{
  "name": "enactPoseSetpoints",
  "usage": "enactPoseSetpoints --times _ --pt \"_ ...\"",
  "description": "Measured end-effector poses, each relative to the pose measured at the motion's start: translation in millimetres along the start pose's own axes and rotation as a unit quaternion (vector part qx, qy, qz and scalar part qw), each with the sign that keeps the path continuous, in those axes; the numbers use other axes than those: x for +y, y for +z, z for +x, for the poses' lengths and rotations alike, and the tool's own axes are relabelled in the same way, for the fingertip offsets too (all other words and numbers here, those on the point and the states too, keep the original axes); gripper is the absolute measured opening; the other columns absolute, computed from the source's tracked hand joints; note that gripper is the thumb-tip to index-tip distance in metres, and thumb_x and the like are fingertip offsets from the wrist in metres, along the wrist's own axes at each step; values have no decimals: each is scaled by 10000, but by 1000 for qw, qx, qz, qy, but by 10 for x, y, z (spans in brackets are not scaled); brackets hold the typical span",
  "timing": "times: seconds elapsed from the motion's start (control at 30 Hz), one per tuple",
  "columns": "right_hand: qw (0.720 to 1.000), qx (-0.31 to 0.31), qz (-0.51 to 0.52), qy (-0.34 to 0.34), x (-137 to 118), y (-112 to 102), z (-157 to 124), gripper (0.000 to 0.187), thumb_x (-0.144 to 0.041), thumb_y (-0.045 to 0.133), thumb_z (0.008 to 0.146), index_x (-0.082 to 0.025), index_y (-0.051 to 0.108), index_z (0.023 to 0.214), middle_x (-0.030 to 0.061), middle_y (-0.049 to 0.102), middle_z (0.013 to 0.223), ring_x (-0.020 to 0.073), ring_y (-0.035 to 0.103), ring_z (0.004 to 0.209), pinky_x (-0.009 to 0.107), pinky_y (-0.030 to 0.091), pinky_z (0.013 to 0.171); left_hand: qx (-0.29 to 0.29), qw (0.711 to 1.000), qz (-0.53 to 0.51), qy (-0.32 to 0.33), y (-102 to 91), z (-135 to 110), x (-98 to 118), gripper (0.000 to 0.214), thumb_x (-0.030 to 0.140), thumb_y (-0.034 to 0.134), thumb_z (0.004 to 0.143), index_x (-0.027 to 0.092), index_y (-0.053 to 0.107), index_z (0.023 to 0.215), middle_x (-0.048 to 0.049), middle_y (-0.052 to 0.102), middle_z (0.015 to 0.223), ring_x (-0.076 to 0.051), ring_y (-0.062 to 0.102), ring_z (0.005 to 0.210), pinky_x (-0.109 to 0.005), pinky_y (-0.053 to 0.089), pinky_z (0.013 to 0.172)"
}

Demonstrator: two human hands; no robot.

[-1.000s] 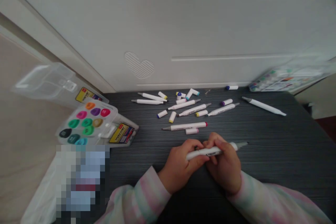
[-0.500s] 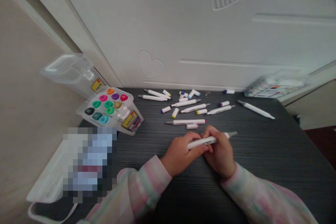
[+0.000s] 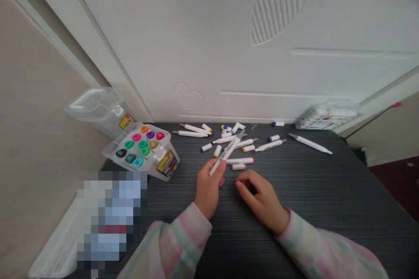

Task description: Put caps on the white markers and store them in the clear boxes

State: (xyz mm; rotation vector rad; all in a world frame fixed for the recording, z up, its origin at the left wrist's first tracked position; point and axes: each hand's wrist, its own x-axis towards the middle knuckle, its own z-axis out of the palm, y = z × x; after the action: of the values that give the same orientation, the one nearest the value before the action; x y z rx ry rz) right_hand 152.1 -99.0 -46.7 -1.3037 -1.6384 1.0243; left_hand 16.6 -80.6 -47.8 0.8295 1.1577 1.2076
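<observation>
My left hand (image 3: 209, 185) is closed around a white marker (image 3: 229, 150), which tilts up and to the right with its uncapped grey end pointing away. Past it lie more white markers (image 3: 270, 145) without caps, partly covered by the held one. A white marker with a red end (image 3: 242, 161) lies just beyond my hands, a pink-ended cap (image 3: 238, 167) beside it. My right hand (image 3: 262, 198) rests low over the table, fingers curled and thumb near the index finger. Nothing shows in its grasp. Loose caps with blue (image 3: 206, 148), yellow (image 3: 248, 148) and purple (image 3: 274, 138) ends are scattered around.
A clear box (image 3: 163, 163) of capped markers stands open at left, its lid (image 3: 94, 104) tipped back. Another clear case (image 3: 327, 115) sits at the far right, near a lone marker (image 3: 310, 144). A white panel (image 3: 203, 52) closes off the dark table's (image 3: 314, 192) back. A blurred object (image 3: 111, 218) lies front left.
My right hand has let go of the marker and drawn apart from it. My left hand now holds the marker alone, turned more upright and moved left. The view has shifted slightly.
</observation>
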Motion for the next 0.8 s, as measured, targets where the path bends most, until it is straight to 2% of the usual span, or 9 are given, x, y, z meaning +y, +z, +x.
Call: enactPoseSetpoints --times 0.07,0.2,0.33,0.47,0.6,0.8 --pt "995 -14 -91 -31 6 26 34 65 -206 555 744 -178 612 760 63 590 758 209 497 754 372 337 728 8 1000 -24 -1 -12 26 -30 279 440 548 776 165 528 738 82 337 488 -55 294 442 -198 249 435" --pt "972 -18 -223 -66 24 72 183 183 -164 508 769 -164 630 905 112 619 917 272 499 891 425 313 787 20 998 -60 2 -16 42 -46 291 447 555 774 162 515 724 81 338 493 -49 296 455 -191 259 445" --pt "954 -5 -287 -91 47 70 281 204 -173 487 798 -171 616 956 103 618 1009 256 511 953 408 339 818 18 997 -77 -2 -23 39 -25 301 454 557 771 157 524 734 81 337 494 -46 299 457 -187 263 445" --pt "941 28 -319 -107 91 19 286 170 -188 474 820 -178 602 931 77 631 994 215 533 944 370 373 825 11 996 -86 -4 -31 44 -17 310 456 574 755 148 541 739 79 344 489 -46 304 454 -188 263 440" --pt "925 80 -355 -104 162 -185 331 169 -214 471 826 -176 593 936 70 638 972 207 547 947 360 391 822 10 995 -96 -7 -33 52 -23 313 449 595 739 138 559 738 81 347 469 -43 303 443 -188 258 437" --pt "890 144 -429 -62 241 -674 504 215 -238 431 833 -164 616 914 93 644 967 232 562 955 384 405 807 7 994 -107 -15 -41 61 -31 320 448 616 719 130 583 738 84 347 456 -38 311 428 -186 252 432"
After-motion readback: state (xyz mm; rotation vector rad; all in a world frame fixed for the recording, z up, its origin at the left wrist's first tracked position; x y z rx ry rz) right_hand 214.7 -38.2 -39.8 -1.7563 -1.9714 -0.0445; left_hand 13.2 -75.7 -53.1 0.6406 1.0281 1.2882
